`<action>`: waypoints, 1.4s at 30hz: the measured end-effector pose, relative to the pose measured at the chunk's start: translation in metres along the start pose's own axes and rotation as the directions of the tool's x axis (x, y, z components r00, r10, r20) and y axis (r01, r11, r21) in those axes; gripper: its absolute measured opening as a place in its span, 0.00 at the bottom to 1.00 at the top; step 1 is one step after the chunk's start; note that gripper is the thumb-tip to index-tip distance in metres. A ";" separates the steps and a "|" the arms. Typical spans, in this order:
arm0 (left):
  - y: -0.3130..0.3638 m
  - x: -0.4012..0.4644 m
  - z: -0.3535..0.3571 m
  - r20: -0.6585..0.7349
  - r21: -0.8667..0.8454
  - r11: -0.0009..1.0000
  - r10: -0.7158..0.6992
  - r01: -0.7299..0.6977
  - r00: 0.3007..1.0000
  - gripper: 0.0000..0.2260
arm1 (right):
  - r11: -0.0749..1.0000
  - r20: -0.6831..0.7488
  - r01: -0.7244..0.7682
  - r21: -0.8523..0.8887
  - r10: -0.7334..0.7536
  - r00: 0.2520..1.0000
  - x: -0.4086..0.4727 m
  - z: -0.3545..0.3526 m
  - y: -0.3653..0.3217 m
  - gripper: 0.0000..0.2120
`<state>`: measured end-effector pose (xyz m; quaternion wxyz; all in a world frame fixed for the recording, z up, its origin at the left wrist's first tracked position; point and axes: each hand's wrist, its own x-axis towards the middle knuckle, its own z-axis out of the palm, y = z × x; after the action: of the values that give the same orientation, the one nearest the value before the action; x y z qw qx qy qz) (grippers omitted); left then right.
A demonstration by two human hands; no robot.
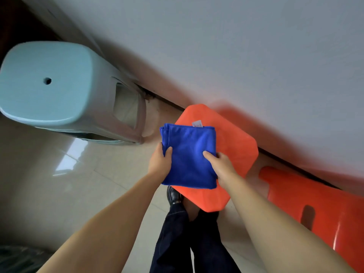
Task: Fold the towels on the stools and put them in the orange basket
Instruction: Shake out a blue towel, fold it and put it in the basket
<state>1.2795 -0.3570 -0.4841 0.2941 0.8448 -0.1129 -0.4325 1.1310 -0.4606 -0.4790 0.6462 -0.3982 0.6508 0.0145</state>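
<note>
A folded blue towel (189, 156) is held over an orange towel (234, 146) that covers a stool top near the wall. My left hand (160, 161) grips the blue towel's left edge, thumb on top. My right hand (221, 164) grips its right edge, thumb on top and fingers underneath. A small white tag (197, 123) shows at the blue towel's far edge. The orange basket is not in view.
A light blue plastic stool (45, 81) stands at the left with nothing on its seat. An orange plastic stool (315, 205) stands at the right by the wall (256, 56). My legs and a black shoe (173, 195) are below the towels on the glossy tiled floor.
</note>
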 end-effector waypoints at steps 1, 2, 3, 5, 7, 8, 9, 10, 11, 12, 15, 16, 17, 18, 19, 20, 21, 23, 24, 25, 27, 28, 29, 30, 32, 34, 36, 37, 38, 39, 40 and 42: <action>0.004 -0.004 -0.003 0.012 -0.027 0.999 0.018 -0.018 1.000 0.05 | 0.997 0.033 -0.042 0.062 0.040 0.999 -0.004 -0.003 -0.002 0.06; 0.011 -0.012 -0.005 0.029 -0.056 0.998 0.031 -0.029 0.999 0.04 | 0.991 0.059 -0.067 0.118 0.060 0.996 -0.013 -0.010 -0.004 0.05; 0.019 -0.021 -0.007 0.046 -0.084 0.996 0.046 -0.042 0.998 0.04 | 0.983 0.082 -0.075 0.169 0.061 0.995 -0.021 -0.017 -0.007 0.04; 0.040 -0.040 -0.012 0.064 -0.117 0.991 0.068 -0.060 0.996 0.10 | 0.962 0.100 -0.061 0.268 0.035 0.994 -0.041 -0.034 -0.014 0.07; 0.071 -0.064 -0.016 0.081 -0.116 0.986 0.126 -0.116 0.989 0.13 | 0.933 0.075 -0.021 0.358 -0.006 0.997 -0.071 -0.055 -0.028 0.08; 0.085 -0.075 -0.018 0.089 -0.111 0.983 0.155 -0.145 0.984 0.13 | 0.922 0.066 0.002 0.386 -0.029 0.997 -0.085 -0.065 -0.034 0.08; 0.099 -0.087 -0.019 0.107 -0.122 0.978 0.184 -0.170 0.977 0.13 | 0.908 0.051 0.028 0.417 -0.054 0.997 -0.100 -0.075 -0.039 0.09; 0.120 -0.103 -0.021 0.149 -0.131 0.970 0.223 -0.204 0.963 0.13 | 0.887 0.020 0.074 0.456 -0.093 0.995 -0.122 -0.091 -0.047 0.10; 0.133 -0.112 -0.021 0.182 -0.146 0.966 0.240 -0.215 0.953 0.12 | 0.868 0.016 0.098 0.486 -0.121 0.992 -0.134 -0.099 -0.051 0.11; 0.147 -0.120 -0.022 0.215 -0.149 0.961 0.261 -0.232 0.941 0.10 | 0.842 0.013 0.125 0.524 -0.154 0.988 -0.146 -0.108 -0.055 0.12; 0.190 -0.147 -0.017 0.300 -0.150 0.930 0.365 -0.334 0.881 0.05 | 0.733 -0.026 0.196 0.651 -0.236 0.971 -0.190 -0.139 -0.063 0.15; 0.201 -0.156 -0.015 0.325 -0.136 0.916 0.401 -0.377 0.856 0.06 | 0.701 -0.038 0.206 0.683 -0.248 0.968 -0.204 -0.148 -0.061 0.15; 0.216 -0.168 -0.008 0.375 -0.120 0.894 0.443 -0.431 0.815 0.06 | 0.652 -0.077 0.237 0.720 -0.265 0.961 -0.221 -0.160 -0.057 0.16; 0.226 -0.178 -0.004 0.410 -0.105 0.879 0.464 -0.464 0.785 0.05 | 0.613 -0.093 0.260 0.746 -0.291 0.952 -0.234 -0.169 -0.051 0.15; 0.234 -0.187 0.001 0.445 -0.102 0.862 0.486 -0.496 0.752 0.05 | 0.574 -0.114 0.281 0.769 -0.310 0.944 -0.246 -0.175 -0.046 0.15; 0.243 -0.200 0.010 0.496 -0.096 0.834 0.514 -0.544 0.700 0.06 | 0.522 -0.162 0.318 0.791 -0.323 0.933 -0.263 -0.184 -0.034 0.15; 0.248 -0.208 0.014 0.523 -0.093 0.815 0.529 -0.571 0.669 0.06 | 0.494 -0.190 0.337 0.801 -0.324 0.927 -0.274 -0.187 -0.028 0.15; 0.254 -0.239 0.035 0.615 -0.101 0.768 0.548 -0.633 0.567 0.06 | 0.414 -0.295 0.402 0.817 -0.300 0.907 -0.305 -0.197 -0.001 0.15; 0.253 -0.253 0.045 0.654 -0.103 0.749 0.547 -0.655 0.522 0.06 | 0.383 -0.348 0.437 0.814 -0.281 0.895 -0.317 -0.200 0.014 0.15; 0.250 -0.270 0.057 0.696 -0.101 0.732 0.536 -0.673 0.478 0.05 | 0.360 -0.402 0.465 0.809 -0.238 0.884 -0.330 -0.203 0.032 0.16; 0.237 -0.306 0.083 0.765 -0.097 0.695 0.510 -0.712 0.394 0.05 | 0.319 -0.497 0.518 0.794 -0.153 0.854 -0.359 -0.208 0.071 0.17; 0.227 -0.323 0.095 0.800 -0.099 0.668 0.494 -0.738 0.340 0.05 | 0.286 -0.530 0.539 0.792 -0.118 0.840 -0.374 -0.210 0.091 0.18; 0.215 -0.350 0.109 0.838 -0.101 0.646 0.465 -0.756 0.286 0.05 | 0.247 -0.565 0.567 0.786 -0.084 0.821 -0.392 -0.212 0.121 0.18; 0.207 -0.362 0.116 0.861 -0.096 0.619 0.445 -0.780 0.247 0.06 | 0.211 -0.582 0.581 0.786 -0.064 0.811 -0.403 -0.213 0.136 0.18; 0.172 -0.422 0.145 0.914 -0.130 0.553 0.389 -0.823 0.117 0.06 | 0.139 -0.655 0.648 0.749 0.003 0.756 -0.450 -0.214 0.199 0.19; 0.149 -0.455 0.163 0.924 -0.172 0.504 0.379 -0.846 0.039 0.06 | 0.098 -0.671 0.664 0.741 0.059 0.740 -0.478 -0.213 0.237 0.19; 0.112 -0.503 0.184 0.944 -0.189 0.456 0.329 -0.870 -0.032 0.05 | 0.055 -0.708 0.707 0.705 0.122 0.696 -0.512 -0.209 0.290 0.20; 0.089 -0.530 0.193 0.954 -0.205 0.440 0.288 -0.874 -0.079 0.05 | 0.021 -0.708 0.716 0.698 0.174 0.684 -0.531 -0.204 0.321 0.20; 0.065 -0.563 0.201 0.964 -0.215 0.431 0.238 -0.876 -0.119 0.05 | 0.000 -0.723 0.739 0.674 0.205 0.660 -0.552 -0.199 0.357 0.20; 0.046 -0.582 0.207 0.967 -0.227 0.416 0.207 -0.880 -0.152 0.05 | 0.000 -0.730 0.751 0.660 0.235 0.642 -0.566 -0.195 0.378 0.20; 0.018 -0.614 0.213 0.971 -0.233 0.414 0.151 -0.880 -0.186 0.05 | -0.017 -0.737 0.769 0.640 0.273 0.619 -0.589 -0.188 0.412 0.20; -0.018 -0.650 0.221 0.974 -0.227 0.383 0.076 -0.895 -0.215 0.04 | -0.036 -0.736 0.786 0.617 0.327 0.593 -0.616 -0.177 0.453 0.19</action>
<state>0.7116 -0.1411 -0.1631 0.0091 0.2229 -0.7689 -0.5992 0.6469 0.0623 -0.1492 0.3811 0.0830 0.5575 -0.7328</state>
